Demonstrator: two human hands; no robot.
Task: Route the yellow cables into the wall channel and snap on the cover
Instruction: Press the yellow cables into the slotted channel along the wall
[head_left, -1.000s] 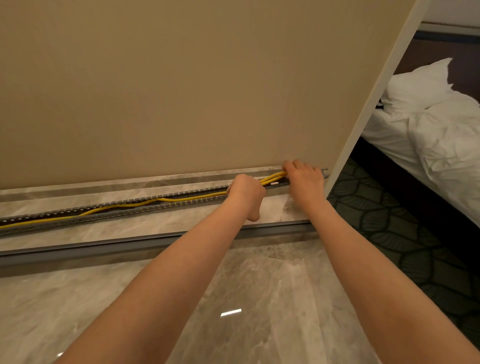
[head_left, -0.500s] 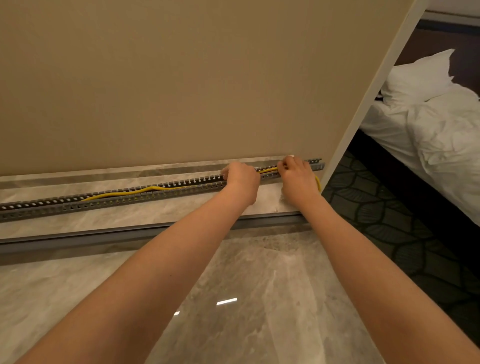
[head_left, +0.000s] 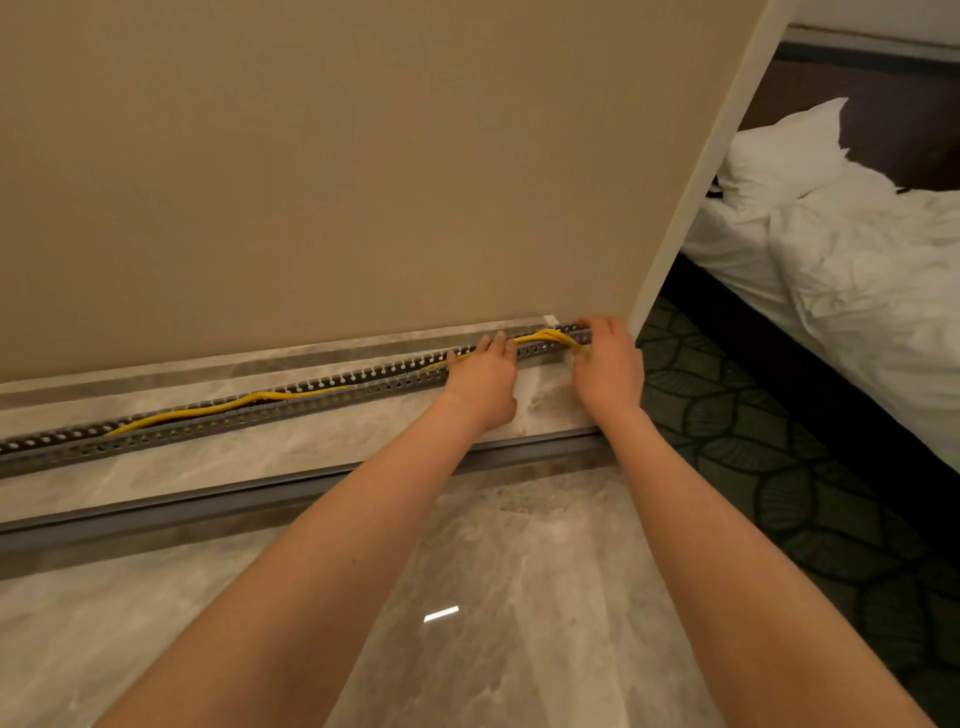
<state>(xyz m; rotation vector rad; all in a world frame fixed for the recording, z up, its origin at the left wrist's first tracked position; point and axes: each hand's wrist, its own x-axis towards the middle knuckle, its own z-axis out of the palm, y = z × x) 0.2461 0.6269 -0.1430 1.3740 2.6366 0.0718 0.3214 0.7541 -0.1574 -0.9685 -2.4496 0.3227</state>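
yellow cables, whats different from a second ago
The right hand slid to the channel end and the left hand opened flat, pressing the yellow cables down. The slack further left sank deeper. The channel is still uncovered.

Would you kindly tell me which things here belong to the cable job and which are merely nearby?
Belongs to the job:
- yellow cables
- slotted wall channel
- left hand
- right hand
- long grey strip on the floor, possibly the cover

Merely nearby:
- bed with white bedding
- pillow
- patterned carpet
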